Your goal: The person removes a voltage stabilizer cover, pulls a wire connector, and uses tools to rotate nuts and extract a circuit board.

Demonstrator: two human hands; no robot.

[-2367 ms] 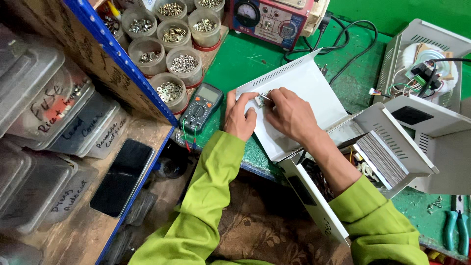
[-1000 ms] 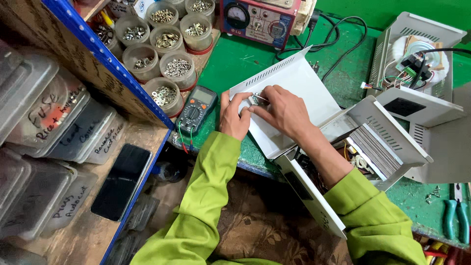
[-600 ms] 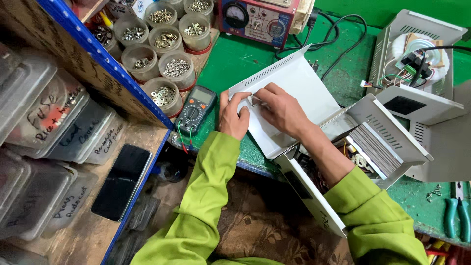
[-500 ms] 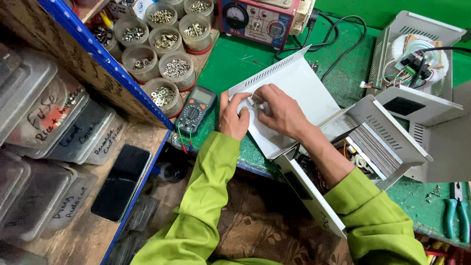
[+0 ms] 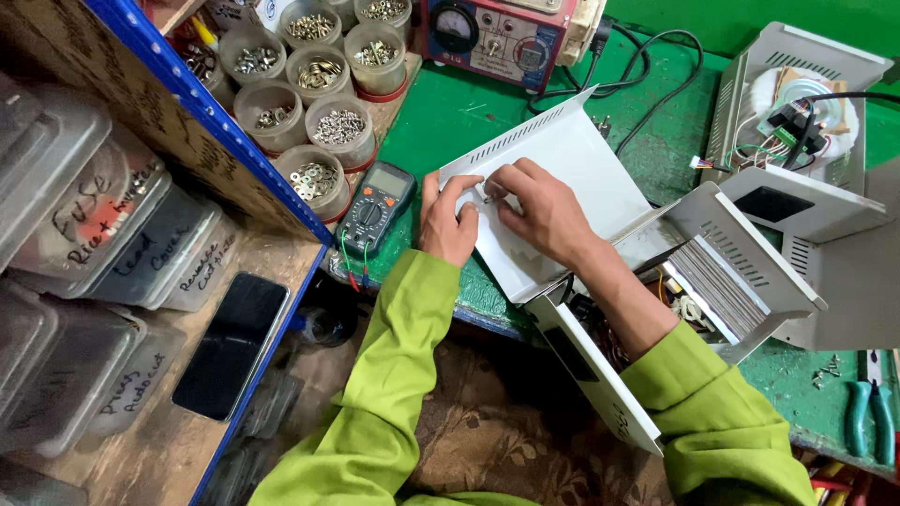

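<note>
A white metal cover panel (image 5: 572, 173) with a row of vent slots lies on the green bench. Both hands rest on its left part. My left hand (image 5: 447, 220) pinches the panel's near-left edge. My right hand (image 5: 539, 208) has its fingertips together over a small part by the slots; the part is too small to identify. Below my right forearm sits an open white equipment case (image 5: 600, 375) with wiring and metal fins showing inside.
A digital multimeter (image 5: 377, 206) lies left of the panel. Several clear jars of screws and washers (image 5: 314, 178) stand behind it. A red analog-meter box (image 5: 492, 37), another opened white unit (image 5: 797, 112), green-handled pliers (image 5: 867, 412), a black phone (image 5: 232, 342) and plastic bins (image 5: 84, 225) surround the area.
Both hands have stayed on the panel's left edge, with only slight shifts of the fingers. The view has drifted a little.
</note>
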